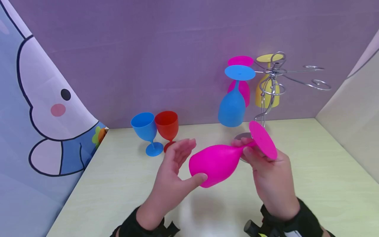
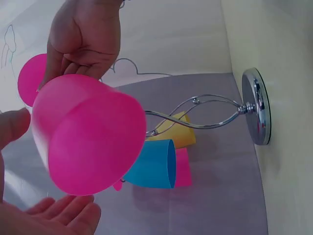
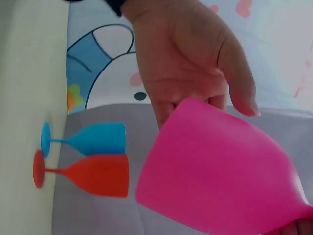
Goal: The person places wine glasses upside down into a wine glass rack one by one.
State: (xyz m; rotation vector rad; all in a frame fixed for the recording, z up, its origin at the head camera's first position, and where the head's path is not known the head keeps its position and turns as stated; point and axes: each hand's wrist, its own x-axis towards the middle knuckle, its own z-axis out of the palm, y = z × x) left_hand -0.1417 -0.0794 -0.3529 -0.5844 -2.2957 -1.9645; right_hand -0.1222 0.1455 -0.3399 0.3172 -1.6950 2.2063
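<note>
A bright pink plastic goblet (image 1: 216, 164) lies sideways in the air above the table, its foot to the right and its mouth to the left. My right hand (image 1: 270, 181) pinches its stem close to the foot. Around the bowl's mouth end, my left hand (image 1: 168, 186) is spread with straight fingers and the thumb apart. In the left wrist view, that thumb and the fingertips (image 2: 80, 215) stand beside the bowl; whether they touch it, I cannot tell. Behind the goblet rises a chrome stand (image 1: 267, 105) with curled arms, its round base (image 2: 257, 107) partly hidden in the head view.
Upside down on the stand hang a blue goblet (image 1: 232, 110), a second pink goblet (image 1: 241, 61) and a yellow goblet (image 1: 276, 100). Another blue goblet (image 1: 145, 126) and a red goblet (image 1: 167, 123) stand upright on the table (image 1: 112, 184) at the left. A purple backdrop (image 1: 148, 65) closes the rear.
</note>
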